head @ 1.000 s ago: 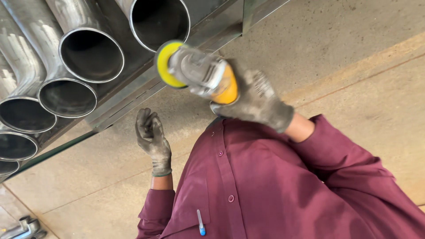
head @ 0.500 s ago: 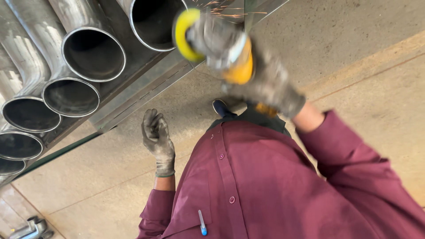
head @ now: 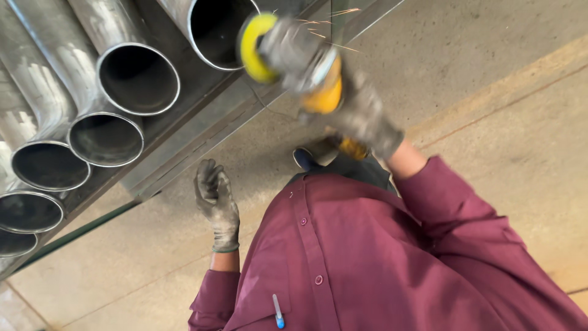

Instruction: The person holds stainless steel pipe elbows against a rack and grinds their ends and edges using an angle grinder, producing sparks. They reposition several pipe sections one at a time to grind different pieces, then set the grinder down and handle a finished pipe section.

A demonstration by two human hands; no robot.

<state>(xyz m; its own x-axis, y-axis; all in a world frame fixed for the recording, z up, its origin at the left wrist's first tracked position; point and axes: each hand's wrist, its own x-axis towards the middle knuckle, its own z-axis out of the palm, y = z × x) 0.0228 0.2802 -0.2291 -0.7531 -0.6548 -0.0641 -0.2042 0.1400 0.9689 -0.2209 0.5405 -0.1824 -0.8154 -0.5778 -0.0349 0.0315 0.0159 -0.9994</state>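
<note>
Head view, looking down the person's front. The right hand (head: 361, 119), gloved in grey, is clamped around the body of a yellow angle grinder (head: 294, 58), raised to the mouth of the nearest steel pipe (head: 214, 27); the tool's yellow disc end (head: 256, 40) sits at the pipe's lower rim, and a few sparks (head: 334, 30) fly off to the right, so the step in hand is judged to be grinding the pipe's cut edge. The left hand (head: 217, 199), also gloved, hangs free below the rack (head: 202, 135) with fingers loosely curled, holding nothing and well apart from the tool. Further pipes (head: 138, 76) lie side by side on the rack, open ends toward the viewer. Following the rim calls for a steady, firm grip and the disc kept against the edge; the free hand should stay clear of the sparks.
</note>
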